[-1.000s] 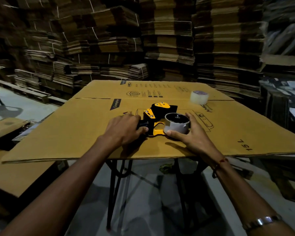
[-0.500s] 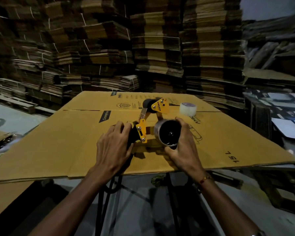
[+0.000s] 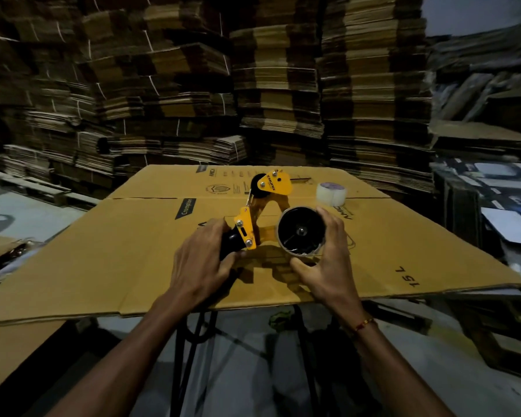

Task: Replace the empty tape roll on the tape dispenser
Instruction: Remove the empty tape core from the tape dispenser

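The left hand (image 3: 202,260) steadies the tape dispenser (image 3: 253,218) handle while the right hand (image 3: 328,260) grips what looks like the empty tape roll (image 3: 301,231), probably to pull it off.

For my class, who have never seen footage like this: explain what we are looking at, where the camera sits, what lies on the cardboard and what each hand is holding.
There is no machine here, only a person working with bare hands. The one picture comes from a camera worn on the person's head, looking forward and down, so both arms reach in from the bottom edge.

The work surface is a flattened cardboard box laid over a stand, with tall stacks of flattened cartons behind it.

The left hand grips the black handle of a yellow tape dispenser, which is lifted and tilted up. The right hand curls round the near-empty tape roll mounted on the dispenser's wheel; only its thin ring shows around the black hub.

Farther back on the cardboard, to the right, a fresh clear tape roll lies untouched.
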The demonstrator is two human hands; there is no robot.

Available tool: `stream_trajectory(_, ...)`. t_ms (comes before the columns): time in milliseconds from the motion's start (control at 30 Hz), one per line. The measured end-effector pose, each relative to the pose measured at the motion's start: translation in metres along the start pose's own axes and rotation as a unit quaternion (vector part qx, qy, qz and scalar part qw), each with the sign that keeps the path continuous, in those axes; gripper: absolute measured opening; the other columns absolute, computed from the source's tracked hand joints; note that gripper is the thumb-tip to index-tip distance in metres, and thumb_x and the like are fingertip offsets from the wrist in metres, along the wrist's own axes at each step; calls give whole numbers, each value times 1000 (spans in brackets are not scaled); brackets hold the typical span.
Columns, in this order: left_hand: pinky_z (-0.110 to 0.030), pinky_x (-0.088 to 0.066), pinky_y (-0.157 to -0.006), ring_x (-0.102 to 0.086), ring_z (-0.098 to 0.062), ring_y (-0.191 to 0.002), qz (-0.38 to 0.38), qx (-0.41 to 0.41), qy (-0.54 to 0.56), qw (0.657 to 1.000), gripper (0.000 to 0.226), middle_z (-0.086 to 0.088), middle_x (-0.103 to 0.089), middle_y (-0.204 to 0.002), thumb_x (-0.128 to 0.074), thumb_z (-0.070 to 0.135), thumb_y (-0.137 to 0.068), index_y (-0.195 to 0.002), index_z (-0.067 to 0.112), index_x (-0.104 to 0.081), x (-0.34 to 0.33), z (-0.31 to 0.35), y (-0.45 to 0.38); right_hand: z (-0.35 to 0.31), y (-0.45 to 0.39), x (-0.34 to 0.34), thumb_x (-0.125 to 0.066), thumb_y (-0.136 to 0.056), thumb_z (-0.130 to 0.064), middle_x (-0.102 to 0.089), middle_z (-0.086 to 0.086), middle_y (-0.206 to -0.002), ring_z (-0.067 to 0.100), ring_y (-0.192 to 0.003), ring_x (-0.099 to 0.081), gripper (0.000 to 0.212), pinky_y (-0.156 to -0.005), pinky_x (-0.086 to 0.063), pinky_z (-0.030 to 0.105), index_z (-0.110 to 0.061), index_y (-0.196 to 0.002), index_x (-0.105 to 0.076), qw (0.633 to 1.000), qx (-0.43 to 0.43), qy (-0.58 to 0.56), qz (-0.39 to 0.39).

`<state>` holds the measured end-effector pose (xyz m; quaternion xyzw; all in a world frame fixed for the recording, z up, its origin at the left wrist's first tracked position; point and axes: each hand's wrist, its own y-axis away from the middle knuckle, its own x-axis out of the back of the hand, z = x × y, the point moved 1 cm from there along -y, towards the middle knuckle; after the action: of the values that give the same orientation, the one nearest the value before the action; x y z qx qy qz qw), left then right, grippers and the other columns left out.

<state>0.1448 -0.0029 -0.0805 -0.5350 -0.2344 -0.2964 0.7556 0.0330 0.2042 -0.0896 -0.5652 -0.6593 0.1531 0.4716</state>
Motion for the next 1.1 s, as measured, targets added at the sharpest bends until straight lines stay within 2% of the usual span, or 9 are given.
stream_trajectory(167,-33,-34,-60,-49,-19,-77,-8,-2,5,1000,38,5,-52,-91,-72,40,-84,-96,26,-39,-1,-3,0,-9,6,4,-76,-70,-67,-30,-17,-141,11,-136,-35,100,-109,-39,30,-27,-150,-32,995,-64,-73,-5)
stream_trajectory(233,-32,-32,-61,-47,-19,-77,-9,-7,1,1000,38,5,-51,-91,-72,39,-84,-95,25,-39,0,-1,0,-13,3,10,-68,-71,-71,-31,-16,-137,12,-133,-37,90,-106,-43,32,-29,-145,-41,996,-63,-64,-4)
stream_trajectory(333,-31,-30,-62,-44,-16,-76,-18,-21,-15,1000,43,9,-45,-89,-73,38,-83,-94,29,-33,0,3,2,-20,-8,19,-63,-75,-73,-38,-3,-141,18,-130,-37,82,-104,-43,36,-26,-141,-48,996,15,67,-59)
stream_trajectory(433,-31,-32,-63,-46,-18,-78,-29,-29,-25,999,45,11,-44,-89,-74,37,-81,-95,30,-31,0,3,3,-28,-13,20,-66,-78,-69,-30,-2,-151,24,-135,-29,82,-106,-42,41,-35,-147,-37,944,76,247,-204)
stream_trajectory(500,-31,-34,-65,-45,-17,-79,-35,-25,-20,999,44,11,-44,-90,-73,39,-81,-96,30,-33,0,2,3,-30,-14,20,-71,-81,-59,-22,-3,-155,25,-139,-23,79,-107,-43,42,-40,-147,-31,923,86,295,-232)
stream_trajectory(700,-35,-43,-67,-50,-20,-81,-34,-15,-12,999,40,8,-50,-92,-72,42,-82,-99,23,-41,-1,3,3,-24,-11,23,-75,-79,-56,-38,-2,-149,23,-131,-38,82,-94,-52,39,-27,-146,-38,943,90,272,-169)
stream_trajectory(833,-30,-34,-66,-47,-16,-80,-26,-13,-14,999,40,10,-49,-92,-73,43,-82,-100,23,-42,0,3,2,-18,-8,21,-77,-76,-58,-41,3,-145,24,-128,-43,91,-97,-50,39,-19,-147,-35,960,54,240,-136)
stream_trajectory(933,-31,-37,-68,-49,-17,-83,-25,-11,-20,999,40,10,-46,-92,-73,40,-82,-102,23,-43,0,4,3,-17,-1,16,-79,-74,-57,-40,8,-145,27,-128,-42,96,-94,-50,38,-17,-148,-34,964,24,237,-118)
stream_trajectory(1100,-30,-36,-71,-47,-16,-84,-24,-15,-39,999,41,7,-50,-96,-73,40,-83,-104,24,-41,0,4,5,-18,3,10,-76,-76,-58,-44,10,-141,30,-125,-45,90,-97,-47,39,-12,-144,-39,981,-48,178,-65)
